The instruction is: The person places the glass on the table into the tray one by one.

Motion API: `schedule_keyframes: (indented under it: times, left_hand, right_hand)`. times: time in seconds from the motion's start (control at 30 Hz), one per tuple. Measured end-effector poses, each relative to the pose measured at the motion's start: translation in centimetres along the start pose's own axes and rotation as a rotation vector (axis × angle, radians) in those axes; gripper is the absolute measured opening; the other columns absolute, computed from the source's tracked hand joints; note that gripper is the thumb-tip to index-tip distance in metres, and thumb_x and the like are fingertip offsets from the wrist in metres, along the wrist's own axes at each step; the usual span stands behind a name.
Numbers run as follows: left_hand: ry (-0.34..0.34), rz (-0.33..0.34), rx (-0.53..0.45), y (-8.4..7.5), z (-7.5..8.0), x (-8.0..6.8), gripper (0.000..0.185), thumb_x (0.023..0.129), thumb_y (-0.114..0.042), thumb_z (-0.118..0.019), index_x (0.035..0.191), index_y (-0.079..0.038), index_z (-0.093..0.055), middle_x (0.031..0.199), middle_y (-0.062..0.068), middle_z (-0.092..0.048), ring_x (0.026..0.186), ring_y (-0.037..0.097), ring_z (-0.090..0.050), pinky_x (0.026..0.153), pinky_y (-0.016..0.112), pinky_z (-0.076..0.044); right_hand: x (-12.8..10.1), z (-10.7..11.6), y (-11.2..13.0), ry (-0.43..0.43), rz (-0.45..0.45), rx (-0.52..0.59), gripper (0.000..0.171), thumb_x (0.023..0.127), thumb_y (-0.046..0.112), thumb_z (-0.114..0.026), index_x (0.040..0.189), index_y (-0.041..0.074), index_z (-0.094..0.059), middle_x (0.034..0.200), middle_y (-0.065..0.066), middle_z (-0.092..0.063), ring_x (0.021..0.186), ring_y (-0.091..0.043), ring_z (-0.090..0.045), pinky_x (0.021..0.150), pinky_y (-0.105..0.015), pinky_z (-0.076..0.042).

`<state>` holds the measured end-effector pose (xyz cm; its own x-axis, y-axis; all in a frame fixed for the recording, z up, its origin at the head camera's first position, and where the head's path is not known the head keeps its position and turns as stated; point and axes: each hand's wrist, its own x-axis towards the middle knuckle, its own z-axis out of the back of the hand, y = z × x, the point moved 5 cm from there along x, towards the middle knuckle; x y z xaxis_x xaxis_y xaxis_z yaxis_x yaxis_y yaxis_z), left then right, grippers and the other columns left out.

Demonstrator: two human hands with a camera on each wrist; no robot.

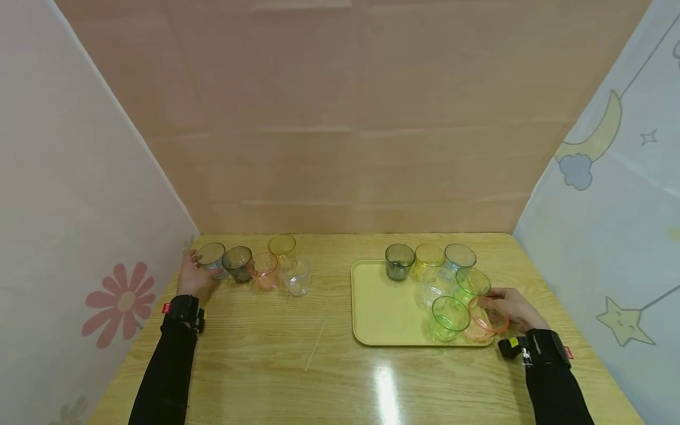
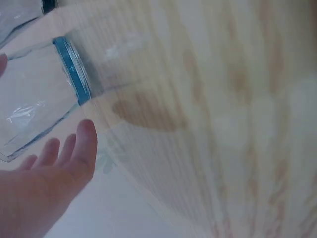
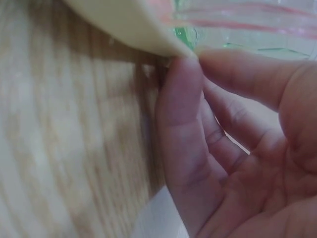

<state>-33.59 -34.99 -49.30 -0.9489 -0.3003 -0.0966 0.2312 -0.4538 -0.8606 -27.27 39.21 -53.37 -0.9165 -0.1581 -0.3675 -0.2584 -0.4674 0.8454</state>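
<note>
1. Clear plastic, tinted orange-pink, makes up the cup (image 1: 486,321) held at the near right corner of the pale yellow tray (image 1: 382,307). The cup is seen upright, its rim open upward, just beside a green cup (image 1: 448,317) on the tray.
2. A second cup, clear with a bluish tint (image 1: 211,258), stands at the far left of the wooden surface (image 1: 319,366), at the left end of a loose group with a dark grey cup (image 1: 237,263), an orange cup (image 1: 264,271), a colourless cup (image 1: 295,275) and a yellow cup (image 1: 281,245).
3. On the tray, five more cups are seen behind the two near ones: dark grey (image 1: 399,261), yellow (image 1: 428,260), pale blue (image 1: 459,258), green (image 1: 471,284) and colourless (image 1: 432,294).
4. The right hand (image 1: 512,310) is shown with its grip closed around the orange-pink cup, fingers curled about its right side. In the right wrist view, a fingertip (image 3: 181,89) is seen pressed at the tray's edge (image 3: 133,29).
5. The left hand (image 1: 193,277) is laid against the bluish cup; in the left wrist view its fingers (image 2: 79,148) are seen nearly straight and a little apart beneath the cup's wall (image 2: 34,94), not wrapped round it.
6. Both wrist views are blurred and very close; the cups there are cut off by the frame. Whether the left palm touches the cup cannot be told.
</note>
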Motion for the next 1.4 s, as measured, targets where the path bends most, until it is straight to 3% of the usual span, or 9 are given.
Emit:
schedule_keyframes:
  times: [0.23, 0.53, 0.73, 0.9, 1.03, 1.27, 1.4]
  left_hand:
    - [0.019, 0.000, -0.077, 0.2, -0.3, 0.6, 0.091, 0.092, -0.010, -0.065, 0.154, 0.000, 0.000, 0.154, 0.027, -0.021, 0.133, 0.040, -0.027, 0.109, 0.051, -0.031]
    - [0.011, -0.024, -0.113, -0.2, -0.6, 0.9, 0.089, 0.093, -0.004, -0.063, 0.156, -0.001, 0.000, 0.157, 0.029, -0.019, 0.137, 0.045, -0.025, 0.110, 0.052, -0.031]
    - [-0.006, -0.026, -0.137, -0.1, -0.7, 0.8, 0.079, 0.093, -0.009, -0.065, 0.149, 0.003, -0.011, 0.151, 0.029, -0.023, 0.137, 0.044, -0.026, 0.109, 0.051, -0.032]
    - [-0.045, -0.036, -0.237, 0.6, -0.3, 1.1, 0.071, 0.090, -0.022, -0.072, 0.135, -0.008, -0.018, 0.145, 0.017, -0.033, 0.138, 0.041, -0.024, 0.110, 0.050, -0.032]
    - [-0.106, -0.056, -0.277, 1.3, -0.1, 1.1, 0.069, 0.084, -0.037, -0.077, 0.126, -0.024, -0.023, 0.129, -0.004, -0.042, 0.134, 0.031, -0.030, 0.109, 0.044, -0.034]
    - [-0.207, -0.090, -0.274, 0.1, 0.5, -0.6, 0.069, 0.086, -0.022, -0.076, 0.133, -0.013, -0.026, 0.115, -0.004, -0.044, 0.109, 0.015, -0.044, 0.096, 0.038, -0.040]
    - [-0.217, -0.068, -0.324, -0.2, 0.6, -1.1, 0.067, 0.085, -0.023, -0.077, 0.131, -0.022, -0.028, 0.114, -0.008, -0.042, 0.105, 0.008, -0.045, 0.094, 0.031, -0.042]
  right_hand:
    - [0.0, -0.1, 0.0, 0.001, 0.000, -0.001, 0.030, 0.100, 0.021, -0.057, 0.111, -0.006, -0.057, 0.078, -0.004, -0.053, 0.060, -0.013, -0.048, 0.055, -0.032, -0.044]
    - [-0.2, 0.0, 0.6, 0.014, 0.015, 0.004, 0.029, 0.101, 0.018, -0.055, 0.114, -0.008, -0.056, 0.080, -0.005, -0.053, 0.061, -0.015, -0.047, 0.055, -0.034, -0.044]
    - [-0.2, -0.2, 0.5, 0.013, 0.011, 0.003, 0.030, 0.101, 0.021, -0.055, 0.110, -0.007, -0.056, 0.078, -0.005, -0.051, 0.060, -0.014, -0.046, 0.055, -0.034, -0.043]
    - [-0.2, -0.1, 0.4, 0.012, 0.011, 0.011, 0.028, 0.101, 0.020, -0.055, 0.110, -0.007, -0.057, 0.078, -0.004, -0.051, 0.059, -0.014, -0.046, 0.055, -0.033, -0.043]
    - [-0.2, 0.1, 0.3, 0.015, -0.001, 0.034, 0.026, 0.101, 0.019, -0.055, 0.111, -0.006, -0.056, 0.076, -0.003, -0.049, 0.058, -0.014, -0.044, 0.053, -0.033, -0.042]
    - [-0.2, 0.0, 0.2, 0.023, 0.009, 0.032, 0.025, 0.101, 0.018, -0.054, 0.110, -0.006, -0.056, 0.077, -0.004, -0.050, 0.058, -0.013, -0.045, 0.054, -0.033, -0.043]
    - [-0.2, 0.1, 0.2, 0.019, 0.016, 0.042, 0.024, 0.101, 0.017, -0.054, 0.108, -0.005, -0.056, 0.075, -0.003, -0.049, 0.057, -0.013, -0.044, 0.053, -0.032, -0.043]
